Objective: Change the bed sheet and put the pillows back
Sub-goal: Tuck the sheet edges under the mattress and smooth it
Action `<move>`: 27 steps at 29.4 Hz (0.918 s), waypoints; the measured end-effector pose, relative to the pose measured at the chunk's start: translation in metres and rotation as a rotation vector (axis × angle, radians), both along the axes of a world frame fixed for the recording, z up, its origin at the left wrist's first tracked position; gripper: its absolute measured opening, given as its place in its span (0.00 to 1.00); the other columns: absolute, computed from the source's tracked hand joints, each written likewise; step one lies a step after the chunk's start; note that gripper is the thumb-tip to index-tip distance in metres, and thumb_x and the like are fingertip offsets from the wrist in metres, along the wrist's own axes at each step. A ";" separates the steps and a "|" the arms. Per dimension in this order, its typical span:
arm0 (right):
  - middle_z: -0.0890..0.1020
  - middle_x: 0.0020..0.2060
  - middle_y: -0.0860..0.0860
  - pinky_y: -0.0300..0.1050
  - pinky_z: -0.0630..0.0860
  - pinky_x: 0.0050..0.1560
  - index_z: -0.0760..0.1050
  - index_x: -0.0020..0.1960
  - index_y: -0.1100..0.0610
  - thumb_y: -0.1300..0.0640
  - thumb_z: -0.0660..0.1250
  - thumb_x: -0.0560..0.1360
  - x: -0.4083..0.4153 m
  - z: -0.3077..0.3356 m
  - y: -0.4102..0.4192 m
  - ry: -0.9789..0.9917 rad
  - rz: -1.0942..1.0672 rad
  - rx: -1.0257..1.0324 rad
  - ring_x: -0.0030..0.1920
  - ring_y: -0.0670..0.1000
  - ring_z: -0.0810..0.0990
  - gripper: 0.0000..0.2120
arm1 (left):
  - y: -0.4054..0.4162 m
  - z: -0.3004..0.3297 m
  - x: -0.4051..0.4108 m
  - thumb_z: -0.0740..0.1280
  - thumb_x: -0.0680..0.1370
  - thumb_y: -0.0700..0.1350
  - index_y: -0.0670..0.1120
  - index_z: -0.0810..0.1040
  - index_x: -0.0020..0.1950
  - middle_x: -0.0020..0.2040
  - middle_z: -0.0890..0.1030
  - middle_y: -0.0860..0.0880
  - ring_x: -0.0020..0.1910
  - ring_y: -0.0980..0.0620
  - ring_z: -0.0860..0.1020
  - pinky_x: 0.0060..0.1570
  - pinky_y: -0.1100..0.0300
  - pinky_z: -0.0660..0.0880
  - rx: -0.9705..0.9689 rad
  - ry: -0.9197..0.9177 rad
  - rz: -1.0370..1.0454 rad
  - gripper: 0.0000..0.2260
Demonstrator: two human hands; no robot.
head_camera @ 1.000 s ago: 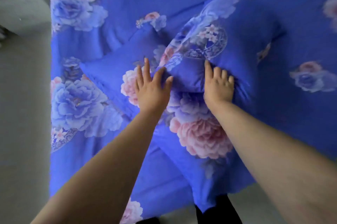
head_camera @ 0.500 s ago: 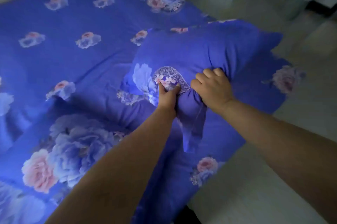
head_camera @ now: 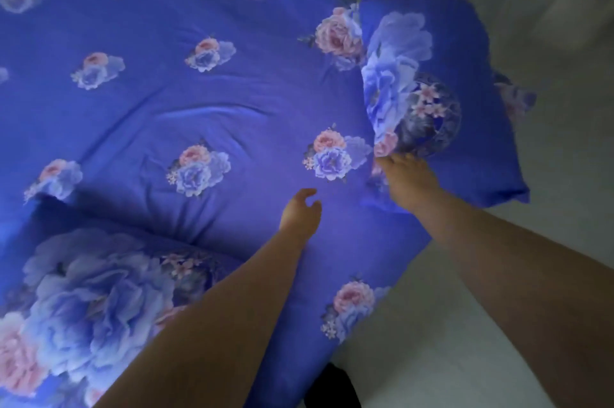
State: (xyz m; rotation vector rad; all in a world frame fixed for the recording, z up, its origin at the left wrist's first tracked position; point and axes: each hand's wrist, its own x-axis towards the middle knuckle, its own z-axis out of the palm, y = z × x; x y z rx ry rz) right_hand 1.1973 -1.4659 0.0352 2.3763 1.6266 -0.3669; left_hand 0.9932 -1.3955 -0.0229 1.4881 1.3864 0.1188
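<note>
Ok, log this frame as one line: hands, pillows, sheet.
right hand grips held pillow | left hand empty above sheet | second pillow lies on bed

I see both bare forearms reaching forward from the bottom edge, the left rising from lower centre, the right from the lower right corner. My left hand point(head_camera: 300, 213) hangs free with the fingers loosely curled and the thumb apart, holding nothing. My right hand point(head_camera: 407, 180) is stretched further out, knuckles up, fingers curled down and pinching cloth at its tips. The two hands are apart.
</note>
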 end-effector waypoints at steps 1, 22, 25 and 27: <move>0.71 0.64 0.54 0.51 0.69 0.61 0.63 0.71 0.54 0.61 0.60 0.76 -0.019 -0.012 0.003 0.057 0.029 -0.030 0.64 0.58 0.70 0.24 | -0.002 -0.005 -0.021 0.63 0.78 0.44 0.48 0.73 0.66 0.52 0.80 0.42 0.53 0.40 0.79 0.51 0.54 0.76 0.003 0.056 0.050 0.16; 0.79 0.56 0.56 0.54 0.72 0.62 0.73 0.59 0.60 0.34 0.70 0.66 -0.382 -0.122 0.040 0.893 -0.201 -0.292 0.59 0.58 0.77 0.33 | -0.050 -0.048 -0.369 0.59 0.80 0.51 0.37 0.73 0.65 0.58 0.80 0.39 0.57 0.39 0.77 0.52 0.54 0.73 -0.216 0.211 1.508 0.21; 0.81 0.45 0.58 0.50 0.75 0.48 0.74 0.47 0.61 0.47 0.69 0.73 -0.381 -0.103 0.046 0.984 -0.278 -0.008 0.48 0.60 0.79 0.17 | -0.039 -0.029 -0.346 0.55 0.80 0.44 0.40 0.73 0.61 0.59 0.78 0.38 0.58 0.37 0.75 0.54 0.50 0.69 0.004 0.325 1.404 0.14; 0.79 0.40 0.58 0.51 0.72 0.43 0.72 0.42 0.61 0.51 0.68 0.74 -0.363 -0.082 0.054 0.878 -0.270 0.252 0.43 0.61 0.78 0.13 | -0.023 -0.012 -0.315 0.54 0.81 0.44 0.39 0.71 0.59 0.59 0.77 0.36 0.56 0.34 0.74 0.55 0.46 0.67 0.162 0.367 1.410 0.13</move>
